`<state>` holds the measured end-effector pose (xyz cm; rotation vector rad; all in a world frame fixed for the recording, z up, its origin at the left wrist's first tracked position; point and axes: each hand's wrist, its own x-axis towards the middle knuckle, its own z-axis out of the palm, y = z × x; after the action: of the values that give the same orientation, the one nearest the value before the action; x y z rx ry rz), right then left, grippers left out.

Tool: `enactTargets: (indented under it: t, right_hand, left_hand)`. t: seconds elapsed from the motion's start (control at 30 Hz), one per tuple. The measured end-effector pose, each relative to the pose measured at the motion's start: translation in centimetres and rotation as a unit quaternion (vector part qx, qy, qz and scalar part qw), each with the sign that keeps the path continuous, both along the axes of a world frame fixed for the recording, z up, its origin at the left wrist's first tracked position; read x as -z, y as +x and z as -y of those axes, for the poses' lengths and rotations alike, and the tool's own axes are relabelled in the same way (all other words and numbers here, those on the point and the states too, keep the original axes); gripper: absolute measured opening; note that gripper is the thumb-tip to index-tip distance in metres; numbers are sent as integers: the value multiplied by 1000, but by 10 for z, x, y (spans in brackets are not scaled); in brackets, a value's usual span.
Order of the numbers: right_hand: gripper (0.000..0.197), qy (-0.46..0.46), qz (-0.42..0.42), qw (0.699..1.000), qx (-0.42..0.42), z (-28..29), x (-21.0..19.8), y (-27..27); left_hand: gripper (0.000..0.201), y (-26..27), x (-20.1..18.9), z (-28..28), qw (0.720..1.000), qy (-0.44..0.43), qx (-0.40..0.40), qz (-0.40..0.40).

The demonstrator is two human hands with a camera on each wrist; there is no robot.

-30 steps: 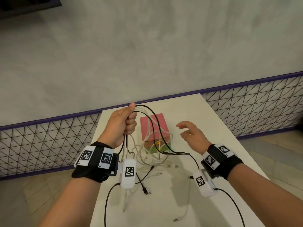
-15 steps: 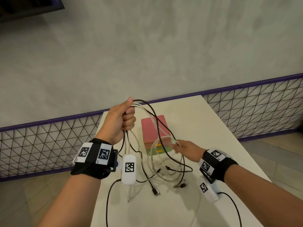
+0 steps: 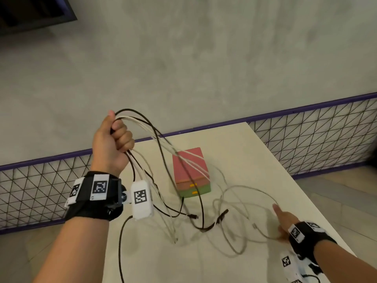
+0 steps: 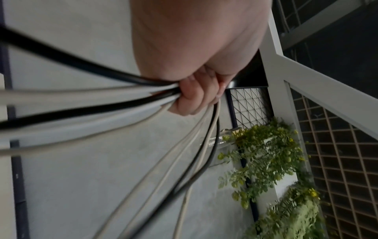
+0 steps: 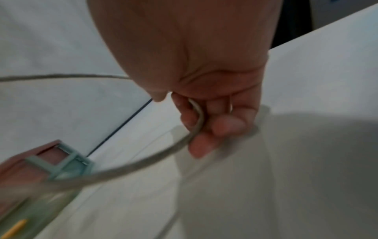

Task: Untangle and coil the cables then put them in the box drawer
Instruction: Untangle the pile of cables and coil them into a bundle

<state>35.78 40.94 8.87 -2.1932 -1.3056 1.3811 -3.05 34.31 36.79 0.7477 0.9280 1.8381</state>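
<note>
My left hand (image 3: 114, 137) is raised above the table's left side, its fist gripping a bundle of several black and white cables (image 3: 155, 137); the wrist view shows the cables (image 4: 114, 95) running through the curled fingers. Their loose ends hang to the table (image 3: 234, 152). My right hand (image 3: 283, 223) is low at the table's right, fingers curled round one white cable (image 3: 244, 187), which crosses the fingers (image 5: 196, 122) in the wrist view. The pink and green drawer box (image 3: 190, 172) stands mid-table, both drawers shut.
The white table is narrow, with edges close on left and right. A purple-railed wire mesh fence (image 3: 316, 129) runs behind it before a grey wall. Black cable plugs (image 3: 222, 215) lie in front of the box. Hanging plants (image 4: 266, 161) show in the left wrist view.
My left hand has lifted the bundle higher. My right hand reached in by the box, took hold of a white cable and pulled it out to the right and toward me.
</note>
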Motion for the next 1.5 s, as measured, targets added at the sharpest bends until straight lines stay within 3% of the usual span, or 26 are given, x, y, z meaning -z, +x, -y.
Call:
enactTargets:
  t: [0.07,0.2,0.4,0.53,0.6,0.67,0.7,0.77,0.8,0.87,0.9,1.0,1.03,1.17,1.23,1.3,1.37,1.43,1.5]
  right_hand:
    - [54,-7,10,1000,12,1,8,14]
    - [40,-9,53,998,-44,11,-6,31]
    - [72,43,248,946,-202,20,-23,51]
    - [51,51,276,937,-208,15,-26,66]
    - [36,30,247,951,-182,9,-25,78]
    - [39,23,208,968,-139,-3,-23,79]
    - [57,33,171,979,-104,-12,-17,80]
    - [120,31,139,988,-60,-33,-4,76]
    - [118,36,130,988,-82,-42,-1,67]
    - [52,41,119,990,-71,-41,-23,36]
    - [34,49,128,987,-86,-39,-31,25]
    - [60,83,184,973,-115,-42,-52,-9]
    - [60,121,199,961,-150,-40,-62,-21]
    - [50,278,97,913,-281,-25,-76,-88]
    - [54,242,73,912,-323,-21,-74,-123]
    - [57,133,43,935,-326,-16,-64,-147]
    - [37,20,-36,955,-293,-12,-62,-158]
    - [25,-4,-128,962,-242,-11,-77,-157]
    - [26,48,-209,960,-180,-17,-107,-152]
  left_hand:
    - [51,-2,-2,0,1000,6,-14,1]
    - [50,-5,-2,-4,997,7,-71,15]
    - [45,-18,-3,-12,986,18,-160,35]
    - [44,-28,-2,-15,978,27,-198,58]
    - [44,-33,-2,-14,975,27,-211,67]
    - [43,-32,1,-15,975,17,-214,66]
    - [43,-29,3,-17,976,9,-209,59]
    - [43,-18,10,-22,981,-7,-191,44]
    - [43,-11,14,-25,983,-15,-178,35]
    - [43,2,21,-30,989,-28,-147,17]
    - [42,9,24,-31,991,-33,-129,9]
    - [42,26,29,-32,995,-42,-80,-36]
    - [43,31,28,-32,996,-44,-65,-53]
    - [43,45,24,-30,994,-48,-25,-96]
    - [43,50,20,-27,993,-51,-16,-104]
    - [43,52,19,-25,991,-60,-13,-120]
    - [42,51,21,-24,987,-76,-16,-137]
    - [42,48,27,-23,981,-110,-31,-158]
    - [41,44,38,-24,973,-141,-56,-177]
